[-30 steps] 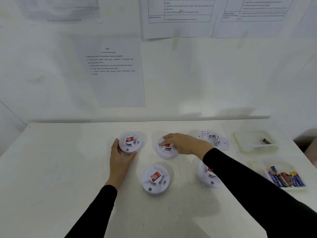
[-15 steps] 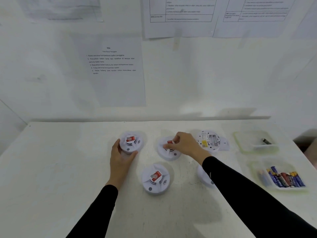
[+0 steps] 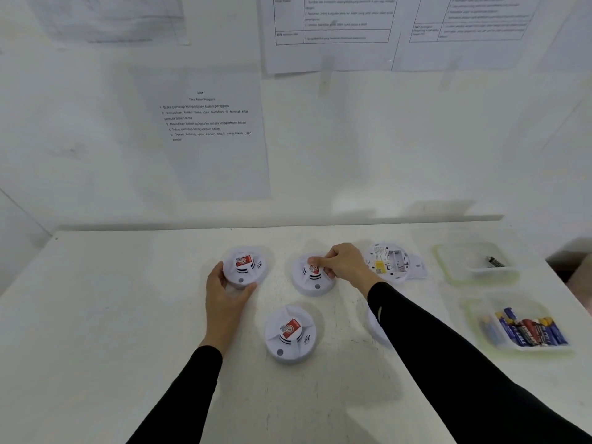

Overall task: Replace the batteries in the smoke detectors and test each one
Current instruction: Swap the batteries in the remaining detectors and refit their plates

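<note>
Right hand [image 3: 342, 262] pinching the red sticker on top of the middle detector [image 3: 313, 277], fingers pressed together there. Left hand [image 3: 226, 291] cupped around the near edge of the left detector [image 3: 245, 267], fingers spread, not closed tight. A 3rd detector [image 3: 290, 334] alone, nearer on the white table [image 3: 96, 315]. A 4th [image 3: 375, 328] mostly hidden under the right sleeve. An open one [image 3: 387, 261] face down behind the right hand, its lid [image 3: 418, 267] beside it. Far right, blurry: 1 tray [image 3: 448, 267] with 1 dark battery [image 3: 495, 261], another tray [image 3: 474, 318] of blue batteries [image 3: 528, 331]. Paper on wall [image 3: 208, 123], words too small to read.
</note>
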The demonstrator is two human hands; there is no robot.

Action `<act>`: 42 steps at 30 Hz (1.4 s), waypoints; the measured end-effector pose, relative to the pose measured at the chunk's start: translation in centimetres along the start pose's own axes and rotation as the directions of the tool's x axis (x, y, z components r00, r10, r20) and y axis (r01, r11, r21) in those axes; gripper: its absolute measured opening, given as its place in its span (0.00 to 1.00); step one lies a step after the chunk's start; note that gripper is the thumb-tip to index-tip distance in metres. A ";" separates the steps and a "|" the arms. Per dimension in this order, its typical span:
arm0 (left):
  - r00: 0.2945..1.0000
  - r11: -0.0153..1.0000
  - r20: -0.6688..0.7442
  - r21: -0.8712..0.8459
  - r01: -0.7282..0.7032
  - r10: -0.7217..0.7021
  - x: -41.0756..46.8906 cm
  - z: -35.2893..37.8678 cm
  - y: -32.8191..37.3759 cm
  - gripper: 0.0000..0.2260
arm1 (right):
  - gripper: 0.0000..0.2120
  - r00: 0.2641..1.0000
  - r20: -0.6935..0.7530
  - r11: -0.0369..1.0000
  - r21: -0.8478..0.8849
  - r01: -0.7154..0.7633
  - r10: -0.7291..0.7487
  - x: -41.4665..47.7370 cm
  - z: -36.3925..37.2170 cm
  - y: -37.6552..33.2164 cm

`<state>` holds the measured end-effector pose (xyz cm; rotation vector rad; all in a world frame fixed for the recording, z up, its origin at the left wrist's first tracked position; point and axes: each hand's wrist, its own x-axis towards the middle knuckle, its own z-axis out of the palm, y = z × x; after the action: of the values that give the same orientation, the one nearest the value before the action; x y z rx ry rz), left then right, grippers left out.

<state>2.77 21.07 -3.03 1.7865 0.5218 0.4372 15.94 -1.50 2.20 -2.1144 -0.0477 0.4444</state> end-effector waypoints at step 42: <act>0.931 0.972 0.366 0.210 -0.101 0.018 -5.9 24.8 13.7 0.46 | 0.13 0.957 -0.284 0.652 -0.713 -0.257 0.067 -0.9 -28.6 13.8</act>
<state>13.01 -5.22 3.45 2.0484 0.2635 0.0828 22.70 -32.39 5.14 -3.0067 0.1249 0.2943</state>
